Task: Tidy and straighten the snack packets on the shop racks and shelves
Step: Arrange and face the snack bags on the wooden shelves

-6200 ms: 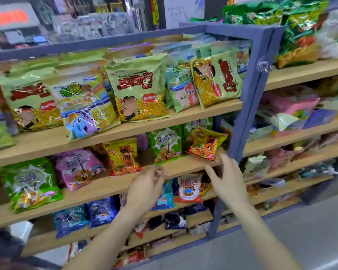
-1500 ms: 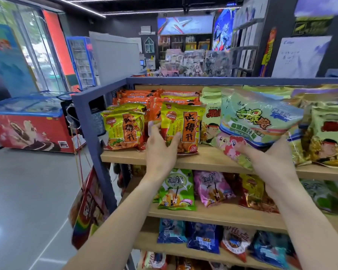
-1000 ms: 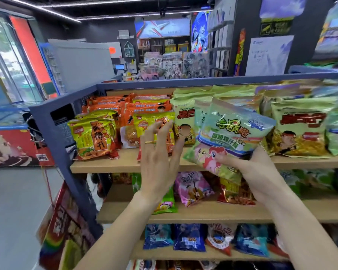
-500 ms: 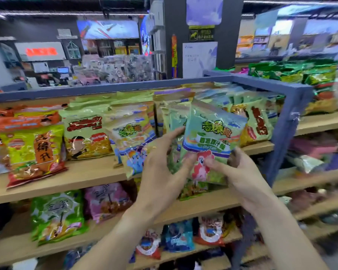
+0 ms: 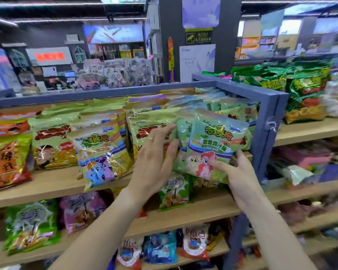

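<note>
Reaching the top shelf [image 5: 53,184] now; right hand [image 5: 240,173] holds pony packet [image 5: 213,149].

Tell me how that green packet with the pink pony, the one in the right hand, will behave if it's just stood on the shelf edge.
The pink pony packet looks puffy and glossy, so probably light and a bit slippery. The right hand holds its lower corner and it keeps shape, suggesting air-filled rather than floppy. Neighbouring packets lean, like the blue pony packet overhanging the top shelf, so it may tip forward.
</note>
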`<state>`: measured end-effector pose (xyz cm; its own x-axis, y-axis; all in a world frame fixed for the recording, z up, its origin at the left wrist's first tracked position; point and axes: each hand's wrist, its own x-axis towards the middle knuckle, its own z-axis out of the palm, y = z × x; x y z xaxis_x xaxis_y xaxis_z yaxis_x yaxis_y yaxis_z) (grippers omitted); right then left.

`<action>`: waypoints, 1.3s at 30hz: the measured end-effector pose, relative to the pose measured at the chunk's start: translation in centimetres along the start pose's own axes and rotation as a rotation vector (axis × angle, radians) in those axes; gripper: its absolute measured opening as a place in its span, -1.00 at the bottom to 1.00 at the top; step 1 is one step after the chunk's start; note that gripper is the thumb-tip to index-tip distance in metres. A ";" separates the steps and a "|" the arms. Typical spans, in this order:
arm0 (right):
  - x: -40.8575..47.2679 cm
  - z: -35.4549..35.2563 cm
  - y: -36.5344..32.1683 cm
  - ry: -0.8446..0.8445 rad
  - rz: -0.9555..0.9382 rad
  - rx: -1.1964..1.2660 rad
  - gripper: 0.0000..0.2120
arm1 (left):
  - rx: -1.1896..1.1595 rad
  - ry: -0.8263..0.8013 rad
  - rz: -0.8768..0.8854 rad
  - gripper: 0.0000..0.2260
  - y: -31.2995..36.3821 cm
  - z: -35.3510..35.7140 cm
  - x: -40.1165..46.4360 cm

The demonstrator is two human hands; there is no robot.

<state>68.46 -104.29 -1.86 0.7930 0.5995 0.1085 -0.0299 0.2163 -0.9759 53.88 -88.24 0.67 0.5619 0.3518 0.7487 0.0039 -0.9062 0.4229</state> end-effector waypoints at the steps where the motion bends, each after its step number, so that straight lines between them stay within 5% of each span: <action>1: 0.0 -0.9 -0.1 0.051 -0.034 -0.016 -0.51 | 0.029 0.053 0.023 -0.67 0.6 0.6 0.7; 8: -1.7 -7.0 -0.8 0.297 -0.195 -0.114 -0.54 | 0.569 -0.127 0.225 -0.47 3.7 8.8 8.1; 13: -2.1 -9.0 -1.4 0.322 -0.225 -0.147 -0.54 | 0.663 -0.159 0.188 -0.41 3.5 12.1 9.5; 21: -1.3 -9.3 -1.5 0.326 -0.234 -0.136 -0.52 | 0.116 -0.004 0.044 -0.49 6.1 9.7 9.8; 28: -0.6 -8.0 -2.2 0.277 -0.279 -0.126 -0.56 | -0.129 0.487 -0.167 -0.51 6.8 3.3 6.9; 32: 1.9 -5.5 -3.3 0.166 -0.274 -0.150 -0.55 | -0.209 0.614 -0.243 -0.49 5.7 0.5 5.1; 39: 6.4 -2.0 -3.3 -0.045 -0.098 -0.426 -0.08 | -0.356 0.618 -0.317 -0.48 6.5 1.3 1.6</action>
<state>74.84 -102.68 1.73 0.7522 0.6268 0.2034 0.3050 -0.0576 -0.9506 55.89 -93.90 3.92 0.0147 0.7433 0.6688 -0.2370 -0.6472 0.7245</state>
